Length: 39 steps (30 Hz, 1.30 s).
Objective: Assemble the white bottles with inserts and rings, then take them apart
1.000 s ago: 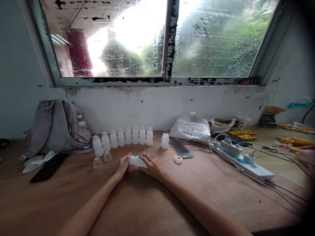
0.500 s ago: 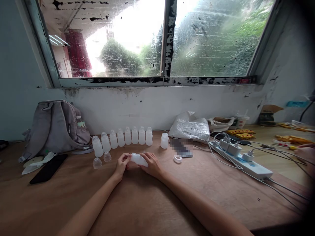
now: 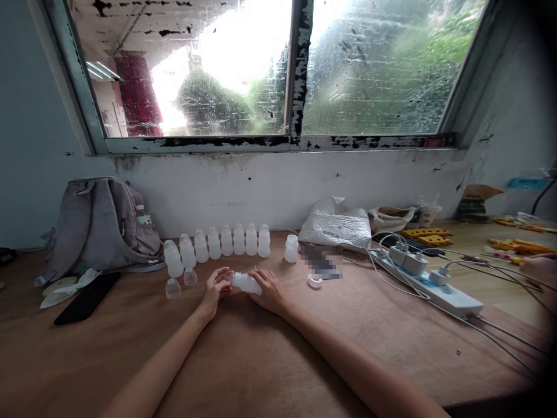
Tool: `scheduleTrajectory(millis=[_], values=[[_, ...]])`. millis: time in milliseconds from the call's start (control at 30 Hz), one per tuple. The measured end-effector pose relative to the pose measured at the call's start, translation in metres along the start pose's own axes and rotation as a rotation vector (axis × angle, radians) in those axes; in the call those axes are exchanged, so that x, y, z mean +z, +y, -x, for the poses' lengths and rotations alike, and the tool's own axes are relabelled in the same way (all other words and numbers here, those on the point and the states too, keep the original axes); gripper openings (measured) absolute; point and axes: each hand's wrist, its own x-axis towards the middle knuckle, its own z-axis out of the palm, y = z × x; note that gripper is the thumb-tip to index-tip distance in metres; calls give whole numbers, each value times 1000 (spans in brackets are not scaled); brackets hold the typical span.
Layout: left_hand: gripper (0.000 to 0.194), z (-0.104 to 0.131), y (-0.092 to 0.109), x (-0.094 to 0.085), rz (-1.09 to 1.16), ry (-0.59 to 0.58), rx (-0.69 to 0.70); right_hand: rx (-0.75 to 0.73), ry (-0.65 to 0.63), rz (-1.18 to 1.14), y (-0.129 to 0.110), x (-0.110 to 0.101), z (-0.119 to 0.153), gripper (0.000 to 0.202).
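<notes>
A frosted white bottle (image 3: 248, 283) lies tilted between my hands, its neck pointing left. My right hand (image 3: 268, 292) is wrapped over the bottle's body. At the neck end, my left hand (image 3: 215, 288) has its fingers curled round something clear, partly hidden, that looks like a cap. Behind my hands stands a row of several capped bottles (image 3: 226, 240). Two clear caps rest in front of the row's left end, one (image 3: 173, 289) nearer me and one (image 3: 190, 277) further back. An uncapped bottle (image 3: 291, 248) stands to the right, with a white ring (image 3: 314, 281) nearby.
At the left are a grey backpack (image 3: 102, 223) and a black phone (image 3: 87, 299). A silver bag (image 3: 337, 223) sits at the back. On the right lies a power strip (image 3: 452, 299) with cables. Another person's hand (image 3: 539, 271) shows at the right edge, near yellow parts (image 3: 517, 247).
The fingers of my left hand have shifted slightly at the bottle's neck, showing more of the clear piece. My right hand keeps its hold on the bottle.
</notes>
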Motion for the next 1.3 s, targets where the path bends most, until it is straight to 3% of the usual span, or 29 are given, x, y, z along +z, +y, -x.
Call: scheduleTrajectory(millis=[233, 467, 600, 800, 967, 1167, 1300], values=[[39, -2, -3, 2, -41, 88, 1, -7, -14, -14, 0, 1, 0, 44], [41, -2, -2, -1, 18, -38, 16, 16, -18, -13, 1, 2, 0, 44], [38, -3, -3, -1, -4, 50, 2, 9, -23, -21, 1, 2, 0, 43], [38, -5, -3, -4, 48, -43, -40, 9, -52, -11, -1, 0, 0, 44], [31, -6, -3, -3, 22, 32, -41, 26, -26, -28, 0, 0, 0, 43], [40, -4, 2, -3, -78, -152, -89, 5, 7, -79, -1, 0, 0, 42], [43, -3, -1, -5, -185, -180, -24, -11, 0, -126, -3, -3, 1, 44]])
